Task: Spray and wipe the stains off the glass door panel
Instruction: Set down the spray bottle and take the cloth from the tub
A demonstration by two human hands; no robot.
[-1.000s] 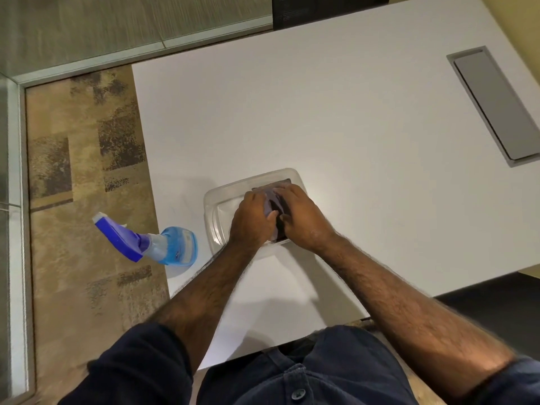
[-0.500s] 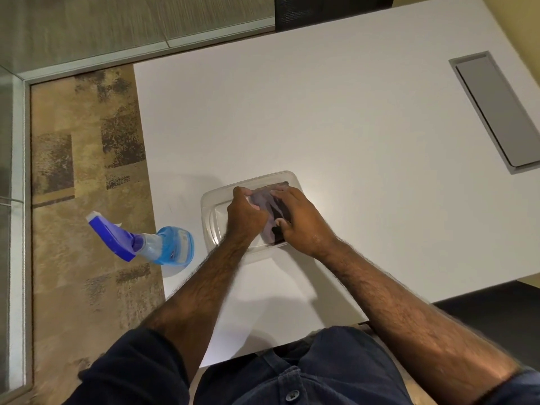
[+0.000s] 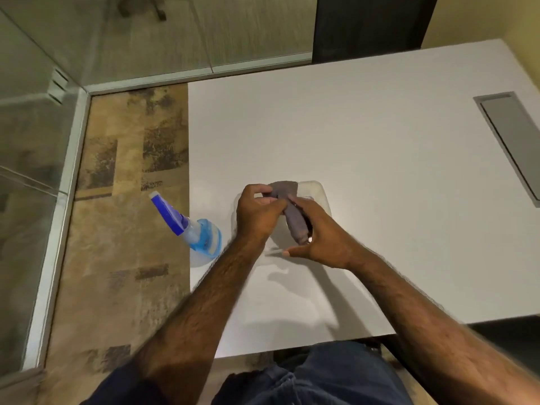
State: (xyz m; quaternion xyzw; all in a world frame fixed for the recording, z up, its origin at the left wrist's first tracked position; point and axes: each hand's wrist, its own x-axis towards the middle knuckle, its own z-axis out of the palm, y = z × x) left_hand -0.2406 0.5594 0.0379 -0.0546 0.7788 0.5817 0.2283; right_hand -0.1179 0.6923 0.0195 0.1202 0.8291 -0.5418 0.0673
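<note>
A grey-purple cloth [image 3: 293, 217] is rolled up and held above a clear plastic tray [image 3: 320, 194] on the white table [image 3: 365, 147]. My left hand [image 3: 257, 214] grips the cloth's upper end. My right hand [image 3: 318, 241] wraps around its lower part. A blue spray bottle [image 3: 191, 228] stands at the table's left edge, just left of my left hand, nozzle pointing up-left. Glass panels [image 3: 29, 147] with a metal frame run along the left and the far side.
Patterned brown carpet [image 3: 122, 176] fills the floor between the table and the glass. A grey cable hatch [image 3: 514, 141] is set into the table at the right. A dark panel [image 3: 371, 27] stands behind the table.
Both hands have lifted the cloth out of the tray and rolled it into a twisted shape. My view has tilted up, showing more of the glass and floor.
</note>
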